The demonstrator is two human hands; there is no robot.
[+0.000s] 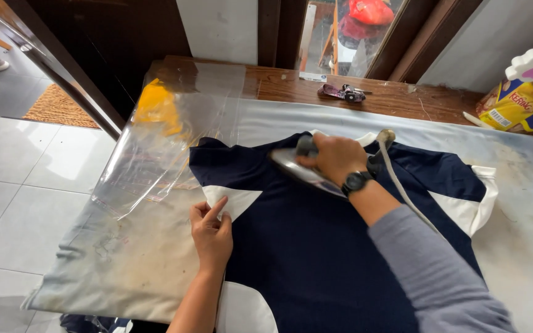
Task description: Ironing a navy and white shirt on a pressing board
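Observation:
A navy shirt with white panels lies flat on a stained pale ironing cloth. My right hand, with a black watch on the wrist, grips the handle of a silver iron resting on the shirt's upper part near the collar. The iron's grey cord trails down over my grey sleeve. My left hand presses flat on the shirt's left edge, fingertips touching a white triangular panel.
Clear plastic bags with something yellow under them lie at the cloth's upper left. A wooden ledge behind holds a small dark clip-like object. A yellow packet stands at the far right. Tiled floor lies to the left.

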